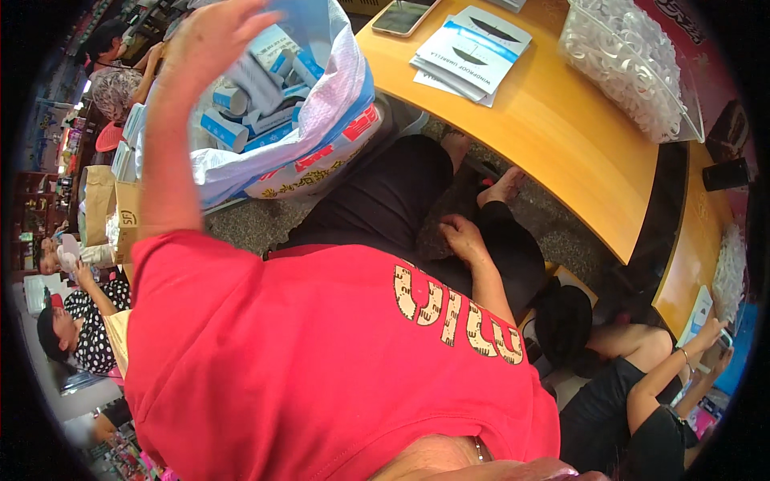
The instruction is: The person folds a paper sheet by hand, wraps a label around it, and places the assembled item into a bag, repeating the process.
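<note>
My left hand (216, 36) is raised over a big white woven sack (353, 68), its fingers stretched out and smeared by motion. No thing shows in its grasp. Inside the sack lie several blue-and-white paper rolls (224, 132). One pale roll-like shape (255, 86) below the hand is blurred, and I cannot tell whether it is moving. My right hand (463, 238) rests on my dark trousers (377, 188) near the knee, fingers curled in, with nothing visible in them.
A yellow wooden table (553, 120) holds a phone (405, 16), a stack of printed cards (473, 52) and a clear bin of white rings (634, 64). Another person (634, 401) sits at right with a phone. More people (84, 333) are at left, near a cardboard box (127, 216).
</note>
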`<state>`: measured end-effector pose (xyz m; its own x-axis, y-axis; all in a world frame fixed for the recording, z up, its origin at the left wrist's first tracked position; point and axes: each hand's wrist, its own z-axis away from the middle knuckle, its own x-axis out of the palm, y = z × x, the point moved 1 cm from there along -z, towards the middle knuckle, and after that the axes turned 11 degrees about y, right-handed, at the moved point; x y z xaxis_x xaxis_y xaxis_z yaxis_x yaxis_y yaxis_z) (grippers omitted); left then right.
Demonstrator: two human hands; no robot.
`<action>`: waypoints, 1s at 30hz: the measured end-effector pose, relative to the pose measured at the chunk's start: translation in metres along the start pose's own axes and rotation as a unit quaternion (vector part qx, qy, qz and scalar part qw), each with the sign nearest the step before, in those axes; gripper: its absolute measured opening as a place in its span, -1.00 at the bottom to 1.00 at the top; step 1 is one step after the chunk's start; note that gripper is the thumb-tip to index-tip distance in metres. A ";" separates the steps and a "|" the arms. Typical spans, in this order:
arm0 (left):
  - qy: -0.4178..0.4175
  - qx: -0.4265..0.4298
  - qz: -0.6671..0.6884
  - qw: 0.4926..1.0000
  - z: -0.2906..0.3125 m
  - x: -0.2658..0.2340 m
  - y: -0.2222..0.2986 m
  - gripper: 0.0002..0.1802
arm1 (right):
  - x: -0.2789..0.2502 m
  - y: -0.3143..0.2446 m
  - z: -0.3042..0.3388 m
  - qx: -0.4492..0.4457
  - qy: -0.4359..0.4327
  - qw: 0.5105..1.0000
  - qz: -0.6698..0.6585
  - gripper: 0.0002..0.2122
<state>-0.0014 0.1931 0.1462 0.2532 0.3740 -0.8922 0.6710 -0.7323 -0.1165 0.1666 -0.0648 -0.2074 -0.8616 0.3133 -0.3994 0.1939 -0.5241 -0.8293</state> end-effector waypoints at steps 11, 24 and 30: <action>0.175 0.137 0.148 0.964 -0.026 0.199 0.177 -0.56 | 0.003 0.028 0.001 0.065 0.038 0.997 -0.008 -0.76; 0.114 0.136 0.229 0.957 -0.043 0.183 0.159 -0.78 | -0.002 0.030 -0.002 0.037 0.058 0.998 -0.006 -0.75; 0.111 0.104 0.251 0.956 -0.033 0.171 0.172 -0.59 | -0.004 0.031 -0.003 0.063 0.049 0.996 -0.032 -0.75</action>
<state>0.1800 0.1499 -0.0116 0.6646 0.0404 -0.7461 0.2792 -0.9396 0.1979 0.1771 -0.0795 -0.2326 -0.8191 0.4226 -0.3879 0.0732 -0.5938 -0.8013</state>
